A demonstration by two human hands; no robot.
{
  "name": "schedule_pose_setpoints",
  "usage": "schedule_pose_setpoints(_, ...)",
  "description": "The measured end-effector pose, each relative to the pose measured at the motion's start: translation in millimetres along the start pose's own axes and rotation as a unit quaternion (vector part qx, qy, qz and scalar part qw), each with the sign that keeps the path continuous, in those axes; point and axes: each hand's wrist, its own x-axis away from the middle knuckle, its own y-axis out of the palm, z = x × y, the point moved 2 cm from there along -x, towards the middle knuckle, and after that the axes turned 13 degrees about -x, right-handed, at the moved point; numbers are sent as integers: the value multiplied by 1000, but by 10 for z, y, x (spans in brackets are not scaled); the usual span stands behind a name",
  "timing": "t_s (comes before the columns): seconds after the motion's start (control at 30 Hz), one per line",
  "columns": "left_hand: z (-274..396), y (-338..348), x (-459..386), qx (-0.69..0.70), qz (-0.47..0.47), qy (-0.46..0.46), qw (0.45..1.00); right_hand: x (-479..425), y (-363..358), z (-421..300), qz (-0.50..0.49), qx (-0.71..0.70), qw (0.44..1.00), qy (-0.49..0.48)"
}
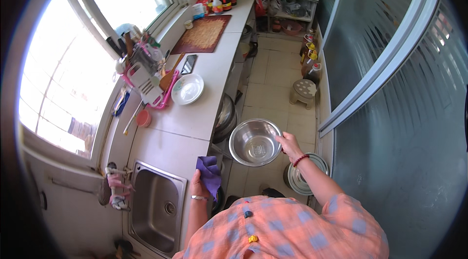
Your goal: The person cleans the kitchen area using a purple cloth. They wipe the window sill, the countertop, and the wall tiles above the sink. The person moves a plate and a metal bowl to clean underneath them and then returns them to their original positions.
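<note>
My right hand (289,145) grips the rim of a stainless steel basin (252,144), which hangs over the tiled floor with its inside facing up. Only a stamped mark shows on the basin's bottom. In my left hand (199,187) is a purple cloth (209,175), held near the counter's front edge beside the sink. The stainless steel sink (155,200), with its drain showing, lies to the left of that hand. Two stacked-looking white plates (187,89) rest on the white counter (179,145) farther ahead.
A pink rack (164,100) of utensils and knives stands by the window, near a phone (189,64) and a cutting board (204,34). On the floor are a small stool (303,91), oil bottles (310,56) and a lidded round container (307,176). Sliding glass doors (387,142) line the right.
</note>
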Motion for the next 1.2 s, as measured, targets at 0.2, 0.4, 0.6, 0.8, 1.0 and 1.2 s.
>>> schedule_pose_setpoints(0.2,6,328,-956,-81,52,-68,993,-312,-507,-23,104,-85,991,11)
schedule_pose_setpoints(0.4,177,815,-1951,-137,38,-109,984,-938,-777,-325,164,-95,982,15)
schedule_pose_setpoints(0.6,468,1363,-3041,-179,14,-141,974,-1620,-942,-724,188,-74,979,2)
schedule_pose_setpoints(0.8,450,2124,-4053,-155,-36,-189,969,-2181,-1161,-1020,242,-80,967,-4)
schedule_pose_setpoints(1.0,347,2591,-5127,-127,-31,-187,974,-3358,-1589,-1463,223,-55,973,10)
schedule_pose_setpoints(1.2,589,2950,-5789,-98,5,-165,981,-4771,-1602,-2078,160,35,986,-15)
